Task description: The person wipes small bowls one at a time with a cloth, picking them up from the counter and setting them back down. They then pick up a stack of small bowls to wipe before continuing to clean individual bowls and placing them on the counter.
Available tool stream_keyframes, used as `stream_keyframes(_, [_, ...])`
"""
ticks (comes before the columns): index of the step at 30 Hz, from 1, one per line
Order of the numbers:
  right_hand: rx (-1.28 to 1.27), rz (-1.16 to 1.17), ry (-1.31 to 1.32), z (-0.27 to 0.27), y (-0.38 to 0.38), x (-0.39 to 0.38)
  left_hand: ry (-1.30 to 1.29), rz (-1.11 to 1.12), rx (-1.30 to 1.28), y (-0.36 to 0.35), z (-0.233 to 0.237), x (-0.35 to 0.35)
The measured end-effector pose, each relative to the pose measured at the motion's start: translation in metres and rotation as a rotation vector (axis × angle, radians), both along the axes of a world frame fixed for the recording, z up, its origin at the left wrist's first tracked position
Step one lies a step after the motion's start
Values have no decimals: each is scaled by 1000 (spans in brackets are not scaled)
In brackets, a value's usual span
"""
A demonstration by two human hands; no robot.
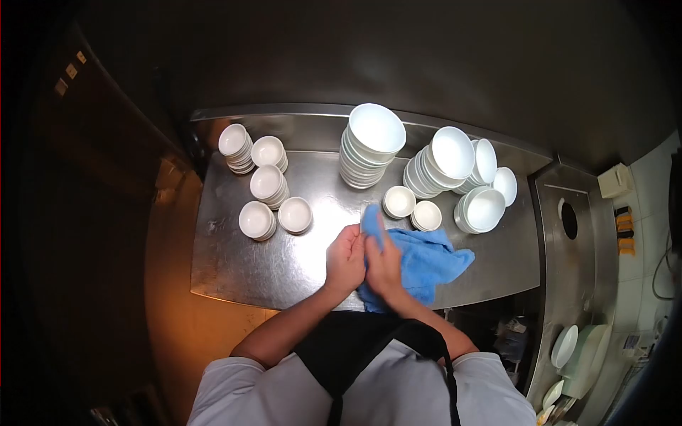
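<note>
Close together over the front of the steel table, my two hands meet at a blue cloth [433, 263]. My right hand [383, 266] is closed on the cloth, with a fold of it standing up above the fingers and the rest spread to the right. Beside it, my left hand [345, 260] has its fingers curled shut; what lies between them is hidden. Just beyond the cloth stand two small white bowls, one nearer the middle [399, 202] and one to its right [426, 216].
Stacks of small white bowls [266, 182] stand at the table's left. A tall stack of larger bowls [376, 128] rises at the back middle, with several more stacks [452, 153] to the right. A sink counter [575, 263] with a round hole adjoins on the right.
</note>
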State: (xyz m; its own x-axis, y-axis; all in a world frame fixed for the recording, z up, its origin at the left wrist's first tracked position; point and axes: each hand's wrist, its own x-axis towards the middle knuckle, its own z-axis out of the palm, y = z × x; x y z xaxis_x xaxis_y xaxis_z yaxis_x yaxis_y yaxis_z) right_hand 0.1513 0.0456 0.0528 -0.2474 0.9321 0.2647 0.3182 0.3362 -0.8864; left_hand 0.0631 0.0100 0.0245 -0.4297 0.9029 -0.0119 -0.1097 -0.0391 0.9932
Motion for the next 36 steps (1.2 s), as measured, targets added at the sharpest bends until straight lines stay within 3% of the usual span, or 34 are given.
stream_keyframes(2, [281, -1, 59, -23, 0, -8, 138, -56, -4, -6, 6, -8])
stream_keyframes(3, [211, -9, 74, -33, 7, -6, 208, -89, -10, -10, 10, -11])
stream_keyframes(5, [-130, 30, 242, -33, 15, 5, 26, -181, -18, -23, 21, -12])
stream_keyframes(7, [-630, 127, 546, -6, 32, 20, -155, -280, 6, -22, 31, -14])
stream_keyframes(8, [-590, 134, 604, 6, 29, 18, -416, -309, 72, -19, 12, -18])
stream_keyframes(11, [-444, 121, 418, 24, 16, 12, -616, 70, 45, -6, 16, -11])
stream_keyframes(12, [-516, 116, 303, 14, 12, 12, -601, 0, 75, -7, 16, -8])
stream_keyframes(15, [-259, 332, 216, -11, -9, 3, -448, -19, 103, -6, 11, -10])
stream_keyframes(19, [474, 655, -349, -21, 17, 23, -643, -192, -23, -12, 26, -31])
stream_keyframes(24, [756, 586, -583, -21, 27, 31, -671, -281, -217, -9, 18, -45])
stream_keyframes(27, [671, 460, -423, -23, 11, 26, -676, -282, -302, -4, 20, -48])
stream_keyframes(31, [146, 345, -169, -24, 0, 21, -535, -14, -99, -4, 15, -28])
stream_keyframes(36, [-331, -7, 301, -13, 24, 21, -392, -321, -29, -13, 3, -33])
